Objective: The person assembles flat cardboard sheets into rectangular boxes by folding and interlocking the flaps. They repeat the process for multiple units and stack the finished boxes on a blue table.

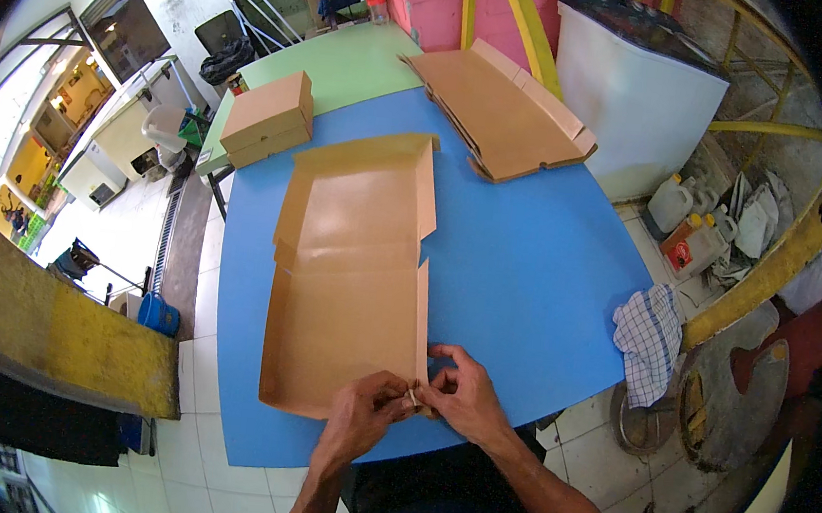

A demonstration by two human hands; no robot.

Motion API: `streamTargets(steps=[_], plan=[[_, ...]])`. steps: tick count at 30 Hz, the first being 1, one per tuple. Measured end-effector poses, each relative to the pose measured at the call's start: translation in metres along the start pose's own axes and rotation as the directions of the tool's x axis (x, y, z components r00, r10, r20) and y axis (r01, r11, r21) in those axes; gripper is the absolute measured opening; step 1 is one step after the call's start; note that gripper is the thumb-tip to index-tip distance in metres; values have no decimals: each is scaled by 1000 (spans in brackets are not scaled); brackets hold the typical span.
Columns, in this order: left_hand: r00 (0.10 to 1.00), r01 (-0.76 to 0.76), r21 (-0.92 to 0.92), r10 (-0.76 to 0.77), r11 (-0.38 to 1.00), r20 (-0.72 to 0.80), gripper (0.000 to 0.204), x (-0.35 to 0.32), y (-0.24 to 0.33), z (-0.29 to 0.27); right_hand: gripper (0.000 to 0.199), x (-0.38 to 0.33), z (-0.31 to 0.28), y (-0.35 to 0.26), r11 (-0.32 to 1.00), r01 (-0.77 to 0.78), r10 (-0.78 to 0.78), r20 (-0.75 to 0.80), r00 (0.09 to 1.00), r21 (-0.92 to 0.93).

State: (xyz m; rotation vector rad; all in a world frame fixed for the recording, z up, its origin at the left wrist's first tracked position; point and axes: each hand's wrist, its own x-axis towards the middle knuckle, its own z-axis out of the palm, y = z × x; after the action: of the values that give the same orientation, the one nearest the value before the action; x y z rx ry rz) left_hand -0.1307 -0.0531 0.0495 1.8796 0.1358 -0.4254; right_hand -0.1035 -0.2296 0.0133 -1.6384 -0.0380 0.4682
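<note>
An unfolded brown cardboard box lies on the blue table, its lid half stretching away from me and its side walls partly raised. At its near right corner, my left hand pinches the front edge of the cardboard with thumb and fingers. My right hand grips the same corner from the right, its fingers bent around the side wall. A small folded flap shows between the fingertips of both hands. The exact fold of that corner is partly hidden by my fingers.
Folded boxes stand at the table's far left. Flat cardboard blanks lie at the far right. A checked cloth hangs over the right edge of the blue table. Beyond are a white washing machine and plastic jugs.
</note>
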Motion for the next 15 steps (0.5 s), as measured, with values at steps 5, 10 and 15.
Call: streamTargets(steps=[5,10,15], plan=[[999,-43,153,43,987,-2,14,2,2,-4,54,3,-1,-2,998,9,-13,55,998,70],[993,-117,332,104,936,57,18,8,-1,-2,59,7,-2,5,994,22,-34,116,993,106],[961,-108,779,267,618,-78,18,9,8,7,68,19,4,13,992,31,-51,165,985,119]])
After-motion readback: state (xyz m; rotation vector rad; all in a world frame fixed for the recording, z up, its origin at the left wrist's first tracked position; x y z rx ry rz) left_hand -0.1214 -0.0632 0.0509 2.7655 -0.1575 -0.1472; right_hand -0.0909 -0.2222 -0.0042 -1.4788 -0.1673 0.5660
